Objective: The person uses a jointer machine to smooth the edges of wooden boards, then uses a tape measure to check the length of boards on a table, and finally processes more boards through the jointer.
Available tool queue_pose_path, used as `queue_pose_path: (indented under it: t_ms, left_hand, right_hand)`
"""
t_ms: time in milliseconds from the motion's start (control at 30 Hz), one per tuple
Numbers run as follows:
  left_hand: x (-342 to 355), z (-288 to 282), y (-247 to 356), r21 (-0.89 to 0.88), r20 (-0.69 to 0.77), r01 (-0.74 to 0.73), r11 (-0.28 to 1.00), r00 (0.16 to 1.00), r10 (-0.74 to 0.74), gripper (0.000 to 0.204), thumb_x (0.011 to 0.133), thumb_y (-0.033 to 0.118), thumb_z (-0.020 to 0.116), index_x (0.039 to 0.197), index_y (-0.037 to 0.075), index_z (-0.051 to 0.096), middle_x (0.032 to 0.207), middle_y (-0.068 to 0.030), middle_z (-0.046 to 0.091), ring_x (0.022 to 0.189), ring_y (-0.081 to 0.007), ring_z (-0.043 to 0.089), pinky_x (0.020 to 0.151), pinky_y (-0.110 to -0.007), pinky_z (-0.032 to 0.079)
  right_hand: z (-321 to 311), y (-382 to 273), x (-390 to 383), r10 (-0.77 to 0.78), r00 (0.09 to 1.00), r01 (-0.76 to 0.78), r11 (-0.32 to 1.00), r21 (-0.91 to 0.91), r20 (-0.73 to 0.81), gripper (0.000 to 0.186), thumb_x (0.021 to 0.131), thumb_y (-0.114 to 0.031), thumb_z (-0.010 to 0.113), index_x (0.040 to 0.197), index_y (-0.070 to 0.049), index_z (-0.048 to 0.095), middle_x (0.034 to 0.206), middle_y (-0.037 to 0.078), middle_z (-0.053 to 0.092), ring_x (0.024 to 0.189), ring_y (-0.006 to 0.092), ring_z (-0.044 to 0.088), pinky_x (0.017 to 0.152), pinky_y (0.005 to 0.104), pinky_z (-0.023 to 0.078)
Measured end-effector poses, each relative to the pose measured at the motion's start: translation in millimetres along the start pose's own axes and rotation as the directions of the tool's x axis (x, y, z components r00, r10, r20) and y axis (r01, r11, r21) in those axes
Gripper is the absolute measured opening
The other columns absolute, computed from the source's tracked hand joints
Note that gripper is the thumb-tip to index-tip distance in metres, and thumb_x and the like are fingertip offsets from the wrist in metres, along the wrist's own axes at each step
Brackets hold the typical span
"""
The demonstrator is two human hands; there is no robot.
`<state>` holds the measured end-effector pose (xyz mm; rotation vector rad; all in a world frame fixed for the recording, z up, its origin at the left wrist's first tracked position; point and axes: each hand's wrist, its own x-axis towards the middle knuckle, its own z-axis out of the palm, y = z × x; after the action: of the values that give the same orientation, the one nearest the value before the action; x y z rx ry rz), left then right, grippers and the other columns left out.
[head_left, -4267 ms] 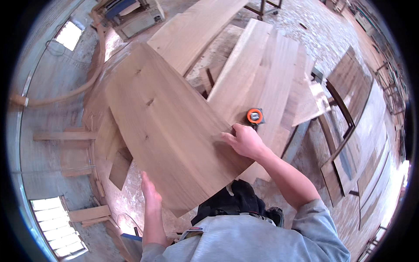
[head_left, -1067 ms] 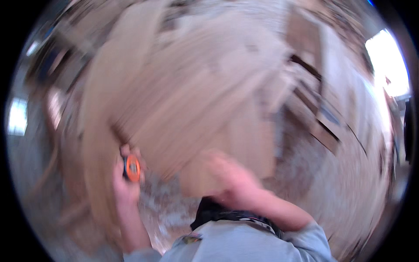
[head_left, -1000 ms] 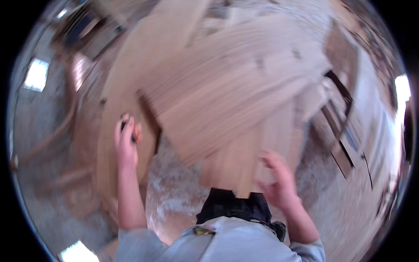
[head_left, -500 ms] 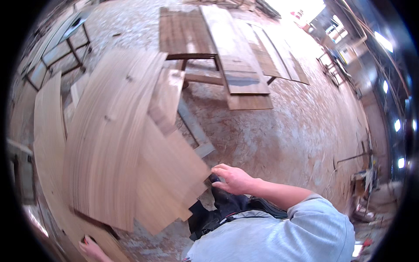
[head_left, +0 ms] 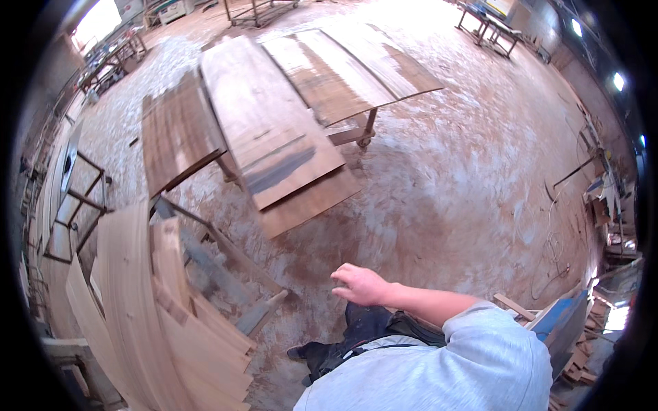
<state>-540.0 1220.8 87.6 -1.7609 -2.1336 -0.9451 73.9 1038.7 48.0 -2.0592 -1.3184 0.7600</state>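
My right hand (head_left: 358, 284) hangs over the floor in front of my dark trousers, its fingers loosely bent and apart, with nothing visible in them. My left hand is out of view. To my lower left lies a pile of pale wooden boards (head_left: 130, 294). Beside it, a metal stand (head_left: 267, 301) reaches toward the floor near my right hand. Ahead, several large panels rest on wheeled trestles: a dark brown one (head_left: 168, 130), a whitish long one (head_left: 247, 103) over another board (head_left: 308, 212), and streaked ones (head_left: 343, 75).
Bare dusty floor (head_left: 459, 192) stretches right of the panels. Metal racks (head_left: 89, 205) stand at the left, work tables (head_left: 493, 27) at the far right back and a cluttered bench (head_left: 110, 65) at the far left back. Offcuts (head_left: 582, 356) and a blue panel (head_left: 555, 315) lie behind me on the right.
The view has swung right, away from the pale boards, bringing the trestle panels to the middle. My left hand, which held an orange tape measure, has left view.
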Motion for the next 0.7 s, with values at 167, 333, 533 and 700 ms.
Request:
queue_pose_path:
  t_ms: [167,333,533,700]
  left_hand:
    - [-45,90,146,-0.187,0.439,0.060,0.980,0.898,0.029,0.047,0.095,0.024,0.052,0.129,-0.008,0.051,0.126,-0.0214,0.058,0.116,-0.0323,0.055,0.101,-0.038,0.042]
    - [-113,140,433,-0.468,0.663,0.086,0.879,0.692,0.286,0.038,0.092,0.012,0.054,0.124,-0.007,0.056,0.119,-0.0178,0.063,0.112,-0.0279,0.058,0.099,-0.036,0.043]
    - [-165,217,587,-0.544,0.833,0.523,0.656,0.430,0.348,0.032,0.095,0.010,0.055,0.122,-0.006,0.056,0.109,-0.0115,0.064,0.090,-0.0157,0.063,0.079,-0.026,0.051]
    - [-200,255,727,-0.414,0.889,0.679,0.606,0.160,0.428,0.033,0.096,0.012,0.056,0.123,-0.006,0.056,0.107,-0.0110,0.064,0.085,-0.0116,0.062,0.072,-0.023,0.050]
  right_hand:
    - [-86,125,30,0.100,0.953,-0.096,0.995,0.027,-0.285,0.029,0.084,-0.029,0.066,0.098,-0.004,0.065,0.095,0.017,0.065,0.095,0.0340,0.061,0.082,0.0418,0.051]
    - [-185,229,38,0.502,0.771,-0.346,0.847,0.404,-0.391,0.036,0.085,-0.029,0.066,0.105,0.001,0.066,0.092,0.016,0.068,0.080,0.0275,0.064,0.073,0.0380,0.051]
    - [-272,301,61,0.761,0.577,-0.340,0.554,0.760,-0.296,0.042,0.092,-0.024,0.063,0.122,0.004,0.057,0.093,0.007,0.065,0.070,0.0119,0.061,0.058,0.0264,0.051]
    - [-328,365,49,0.890,0.435,-0.370,0.317,0.873,-0.139,0.033,0.094,-0.022,0.059,0.118,0.000,0.056,0.087,0.004,0.060,0.066,0.0117,0.058,0.055,0.0260,0.051]
